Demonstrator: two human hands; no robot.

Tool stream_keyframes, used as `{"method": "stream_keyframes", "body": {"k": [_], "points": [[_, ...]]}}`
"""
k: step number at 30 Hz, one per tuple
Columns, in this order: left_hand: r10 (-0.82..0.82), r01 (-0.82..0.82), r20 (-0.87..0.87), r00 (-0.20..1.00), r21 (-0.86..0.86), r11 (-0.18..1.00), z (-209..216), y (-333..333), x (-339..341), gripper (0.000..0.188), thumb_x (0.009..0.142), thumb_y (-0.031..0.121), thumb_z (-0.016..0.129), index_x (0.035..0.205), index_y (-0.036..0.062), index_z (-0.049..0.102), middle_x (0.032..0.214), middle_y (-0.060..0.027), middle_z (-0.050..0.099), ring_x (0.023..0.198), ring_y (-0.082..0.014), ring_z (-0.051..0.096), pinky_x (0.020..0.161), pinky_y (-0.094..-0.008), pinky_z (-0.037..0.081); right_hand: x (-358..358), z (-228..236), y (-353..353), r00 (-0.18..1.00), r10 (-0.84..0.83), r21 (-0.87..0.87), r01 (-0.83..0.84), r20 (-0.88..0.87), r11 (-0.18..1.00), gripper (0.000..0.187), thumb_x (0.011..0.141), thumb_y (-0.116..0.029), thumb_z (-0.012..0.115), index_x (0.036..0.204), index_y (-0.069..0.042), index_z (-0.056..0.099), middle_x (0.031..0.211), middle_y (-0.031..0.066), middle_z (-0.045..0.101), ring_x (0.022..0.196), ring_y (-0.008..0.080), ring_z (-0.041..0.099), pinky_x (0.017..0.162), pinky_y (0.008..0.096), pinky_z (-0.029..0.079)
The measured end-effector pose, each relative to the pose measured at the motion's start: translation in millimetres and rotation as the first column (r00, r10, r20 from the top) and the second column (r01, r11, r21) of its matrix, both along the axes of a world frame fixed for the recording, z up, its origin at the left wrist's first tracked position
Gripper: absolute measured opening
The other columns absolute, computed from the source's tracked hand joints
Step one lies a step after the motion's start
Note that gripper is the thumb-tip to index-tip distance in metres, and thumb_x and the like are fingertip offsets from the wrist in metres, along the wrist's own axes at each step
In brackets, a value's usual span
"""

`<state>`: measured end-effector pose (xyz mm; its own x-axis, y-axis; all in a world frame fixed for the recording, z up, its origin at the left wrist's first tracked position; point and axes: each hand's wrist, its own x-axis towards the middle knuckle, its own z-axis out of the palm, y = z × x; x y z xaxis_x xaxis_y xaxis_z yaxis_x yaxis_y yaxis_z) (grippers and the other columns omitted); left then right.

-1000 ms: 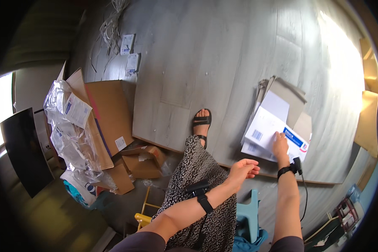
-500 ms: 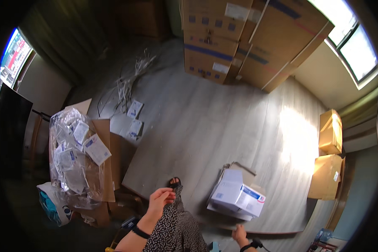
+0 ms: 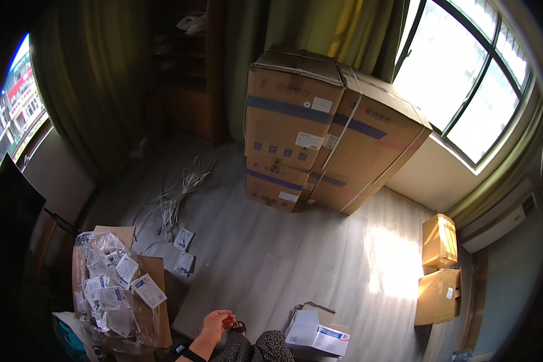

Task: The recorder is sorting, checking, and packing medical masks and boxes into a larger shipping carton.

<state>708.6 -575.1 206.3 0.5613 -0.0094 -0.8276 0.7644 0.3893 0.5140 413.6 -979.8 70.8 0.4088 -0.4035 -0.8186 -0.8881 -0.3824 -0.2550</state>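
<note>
At 9 o'clock from the middle of the view, a flat, dark, shiny panel [image 3: 15, 208] leans near the wall. At 8 o'clock sits a big, open, brown cardboard box [image 3: 156, 265]. Crinkly clear plastic [image 3: 105, 242] and a heap of thin white packets with blue print [image 3: 111, 298] lie on it. A tangle of thin white straps [image 3: 181, 190] is on the grey floor [image 3: 259, 253] at 9 o'clock. Two more white packets [image 3: 184, 262] lie below it, at 8 o'clock.

The left hand [image 3: 209, 330] is up at 7 o'clock. Its fingers are softly bent and part way open, and I see nothing in them. The right hand is out of view, so I cannot tell how its fingers are. A black sandal [image 3: 239, 327] shows just beside the left hand.

Tall brown boxes with blue stripes [image 3: 292, 120] stand toward 1 o'clock. Between 5 and 6 o'clock, a white cardboard box with a blue stripe [image 3: 330, 342] lies on the floor. Two small brown boxes [image 3: 435, 297] sit close together at 4 o'clock.
</note>
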Motion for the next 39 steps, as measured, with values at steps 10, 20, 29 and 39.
{"method": "stream_keyframes", "body": {"k": [10, 20, 29, 39], "points": [[-0.131, 0.123, 0.242, 0.961, 0.048, 0.991, 85.4, -62.6, 185.9, 0.016, 0.096, 0.009, 0.052, 0.106, 0.0013, 0.062, 0.095, -0.0109, 0.068, 0.083, -0.018, 0.067, 0.071, -0.0282, 0.056, 115.6, 39.5, -36.5, 0.993, -0.079, 0.071, 0.073, 0.085, 0.995, 0.036, 0.078, -0.026, 0.067, 0.101, 0.002, 0.068, 0.084, 0.0244, 0.067, 0.076, 0.034, 0.069, 0.072, 0.0414, 0.056], [-0.653, 0.029, 0.621, 0.435, 0.715, 0.699, 253.4, -127.0, 437.0, 0.016, 0.094, 0.009, 0.057, 0.105, 0.0022, 0.066, 0.087, -0.0061, 0.071, 0.077, -0.0135, 0.069, 0.064, -0.0263, 0.054, 458.3, 125.6, -141.8, 0.715, -0.159, 0.165, 0.062, 0.681, 0.984, 0.028, 0.095, -0.022, 0.057, 0.108, 0.002, 0.065, 0.092, 0.009, 0.069, 0.081, 0.0185, 0.07, 0.065, 0.0292, 0.053], [-0.892, -0.439, 0.452, 0.01, 0.803, 0.402, 326.7, -145.3, 675.7, 0.023, 0.089, 0.009, 0.065, 0.112, 0.0029, 0.064, 0.1, -0.0135, 0.069, 0.09, -0.028, 0.068, 0.079, -0.037, 0.054, 764.5, 396.2, -99.1, 0.079, 0.223, -0.211, -0.135, 0.972, 0.968, 0.015, 0.097, -0.008, 0.058, 0.105, 0.002, 0.067, 0.097, 0.0109, 0.072, 0.092, 0.0175, 0.069, 0.081, 0.0283, 0.052], [-0.974, -0.342, 0.19, -0.124, 0.913, 0.222, 327.9, -184.5, 853.4, 0.036, 0.088, 0.034, 0.069, 0.105, 0.0026, 0.065, 0.106, -0.0155, 0.066, 0.098, -0.0343, 0.062, 0.085, -0.042, 0.05, 1029.1, 474.7, -85.7, 0.079, 0.696, -0.674, -0.194, 0.713, 0.713, 0.021, 0.089, -0.014, 0.065, 0.105, 0.0, 0.066, 0.109, 0.018, 0.066, 0.105, 0.0356, 0.061, 0.09, 0.0387, 0.049]]}}
